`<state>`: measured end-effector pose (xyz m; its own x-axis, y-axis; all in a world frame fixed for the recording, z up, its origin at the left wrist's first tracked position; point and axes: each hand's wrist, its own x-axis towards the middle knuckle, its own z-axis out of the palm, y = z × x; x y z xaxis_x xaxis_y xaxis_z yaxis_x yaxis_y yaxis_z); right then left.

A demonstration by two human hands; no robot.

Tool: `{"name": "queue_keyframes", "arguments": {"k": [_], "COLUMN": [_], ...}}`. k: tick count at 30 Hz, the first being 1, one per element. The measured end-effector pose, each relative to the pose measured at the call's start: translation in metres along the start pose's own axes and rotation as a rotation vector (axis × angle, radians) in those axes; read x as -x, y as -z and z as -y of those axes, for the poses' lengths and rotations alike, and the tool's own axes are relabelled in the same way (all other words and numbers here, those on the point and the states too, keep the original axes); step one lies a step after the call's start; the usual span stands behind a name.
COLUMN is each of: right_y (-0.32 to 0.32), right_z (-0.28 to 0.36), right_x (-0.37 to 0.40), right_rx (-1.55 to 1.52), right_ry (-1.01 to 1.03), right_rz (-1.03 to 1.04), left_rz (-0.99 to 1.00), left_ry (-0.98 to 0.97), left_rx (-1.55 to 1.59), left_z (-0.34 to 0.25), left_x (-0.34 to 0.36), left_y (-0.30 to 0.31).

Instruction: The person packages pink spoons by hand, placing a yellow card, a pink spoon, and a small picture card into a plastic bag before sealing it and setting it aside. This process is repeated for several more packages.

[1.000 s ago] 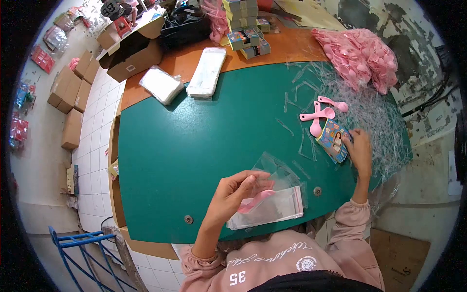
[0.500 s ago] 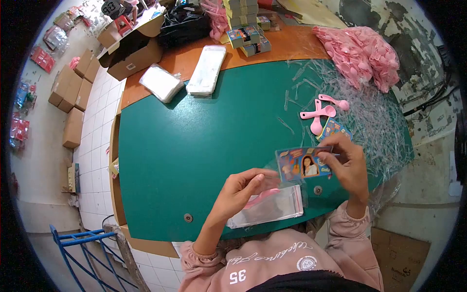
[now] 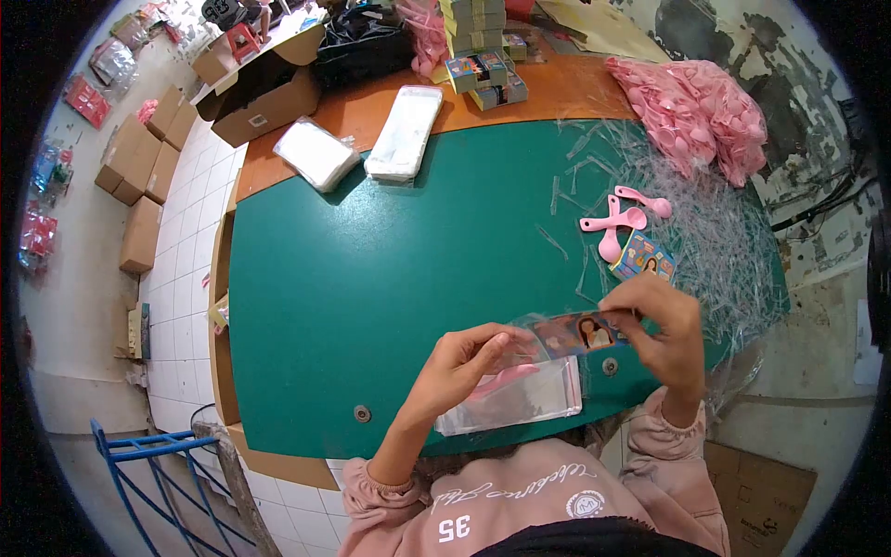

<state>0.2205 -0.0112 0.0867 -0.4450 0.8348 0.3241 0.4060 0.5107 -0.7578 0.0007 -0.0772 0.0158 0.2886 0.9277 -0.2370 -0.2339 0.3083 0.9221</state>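
My right hand point(image 3: 661, 332) pinches the right end of a blue printed card point(image 3: 594, 332) with a portrait on it. A clear plastic bag point(image 3: 531, 345) is pinched in my left hand point(image 3: 464, 364) and meets the card's left end; the card seems at least partly inside it, though the clear film makes this hard to tell. Below the hands, clear bags point(image 3: 548, 401) with adhesive flaps lie at the table's near edge, with a pink spoon point(image 3: 504, 379) on or in them. Beyond my right hand are several pink spoons point(image 3: 614, 219) and a stack of similar cards point(image 3: 644, 257).
Clear plastic strips point(image 3: 715, 232) heap over the right of the green table point(image 3: 371, 278). A pink bag of spoons point(image 3: 691, 116) stands behind them. Two packs of clear bags point(image 3: 404, 135), bundled cards point(image 3: 478, 70) and an open carton point(image 3: 269, 107) line the far side. A blue trolley point(image 3: 153, 450) stands lower left.
The card has tilted flatter and dropped slightly, its left end now nearer my left hand and overlapped by the clear film. The whole view has shifted slightly.
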Motion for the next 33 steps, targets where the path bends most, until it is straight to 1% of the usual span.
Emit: {"name": "queue_keyframes", "arguments": {"k": [2, 3, 5, 6, 8, 9, 10, 11, 12, 13, 15, 17, 18, 19, 20, 21, 22, 24, 25, 26, 27, 28, 29, 30, 31, 32, 33], "right_y": [-0.001, -0.001, -0.001, -0.002, -0.006, -0.005, -0.004, -0.003, -0.003, -0.003, -0.003, -0.002, -0.004, -0.008, -0.012, -0.017, -0.023, -0.036, -0.043, -0.048, -0.050, -0.049, -0.047, -0.044, -0.040, -0.036, -0.035], "right_z": [-0.001, -0.002, -0.003, -0.003, -0.002, -0.002, -0.003, -0.004, -0.005, -0.006, -0.006, -0.003, -0.002, -0.001, 0.000, 0.000, -0.001, -0.004, -0.006, -0.009, -0.014, -0.020, -0.023, -0.024, -0.024, -0.024, -0.028], "right_x": [0.000, -0.001, -0.002, -0.002, -0.004, -0.005, -0.005, -0.005, -0.006, -0.006, -0.007, -0.010, -0.010, -0.009, -0.008, -0.006, -0.005, -0.001, 0.000, 0.002, 0.002, 0.002, 0.001, 0.000, 0.000, -0.001, 0.000], "right_rx": [0.121, 0.121, 0.052, 0.052, 0.010, 0.009, 0.003, -0.004, -0.007, 0.009, 0.025, 0.029, 0.029, -0.013, -0.054, -0.053, -0.040, -0.026, -0.068, -0.111, -0.112, -0.156, -0.199, -0.198, -0.209, -0.220, -0.221], "right_ry": [0.076, 0.075, 0.071, 0.071, -0.023, -0.019, -0.040, -0.061, -0.057, -0.028, 0.002, 0.021, 0.023, -0.034, -0.092, -0.092, -0.084, -0.078, -0.038, 0.003, 0.003, 0.018, 0.034, 0.036, -0.101, -0.238, -0.240], "right_rz": [0.105, 0.107, 0.198, 0.197, 0.301, 0.304, 0.368, 0.435, 0.441, 0.462, 0.485, 0.576, 0.578, 0.594, 0.611, 0.613, 0.617, 0.620, 0.507, 0.392, 0.392, 0.440, 0.486, 0.485, 0.471, 0.454, 0.452], "left_rz": [0.009, 0.017, 0.011, 0.005, 0.011, 0.015, 0.008, 0.027, 0.045, 0.039, 0.124, 0.152, 0.183, 0.181, 0.214, 0.247, 0.246, 0.098, 0.098, 0.058, 0.017, 0.017, 0.032, 0.046, 0.046, 0.124, 0.202], "left_ry": [-0.024, -0.049, -0.036, -0.025, -0.025, -0.023, -0.024, -0.032, -0.039, -0.038, -0.129, -0.108, -0.085, -0.086, -0.035, 0.018, 0.017, -0.200, -0.200, -0.172, -0.144, -0.144, -0.102, -0.060, -0.060, -0.052, -0.042], "left_rx": [-0.043, -0.087, -0.141, -0.195, -0.216, -0.237, -0.236, -0.345, -0.454, -0.453, -0.402, -0.460, -0.518, -0.517, -0.593, -0.668, -0.667, -0.487, -0.486, -0.514, -0.542, -0.542, -0.599, -0.655, -0.654, -0.611, -0.567], "left_z": [0.004, 0.006, 0.007, 0.008, 0.004, 0.003, 0.003, 0.002, 0.001, 0.000, -0.004, -0.009, -0.012, -0.017, -0.023, -0.025, -0.020, -0.008, -0.008, -0.009, -0.010, -0.011, -0.013, -0.014, -0.014, -0.012, -0.010], "left_x": [-0.002, -0.002, -0.001, -0.001, -0.001, -0.001, -0.001, -0.001, 0.000, 0.000, 0.000, 0.001, 0.001, 0.001, 0.000, -0.001, -0.002, -0.001, 0.000, 0.000, 0.001, 0.003, 0.004, 0.006, 0.009, 0.010, 0.012], "left_y": [0.001, 0.001, -0.001, -0.002, -0.003, -0.003, -0.001, 0.001, 0.003, 0.004, 0.005, 0.005, 0.005, 0.004, 0.001, -0.001, -0.003, -0.008, -0.008, -0.009, -0.009, -0.008, -0.005, -0.001, 0.009, 0.023, 0.033]}}
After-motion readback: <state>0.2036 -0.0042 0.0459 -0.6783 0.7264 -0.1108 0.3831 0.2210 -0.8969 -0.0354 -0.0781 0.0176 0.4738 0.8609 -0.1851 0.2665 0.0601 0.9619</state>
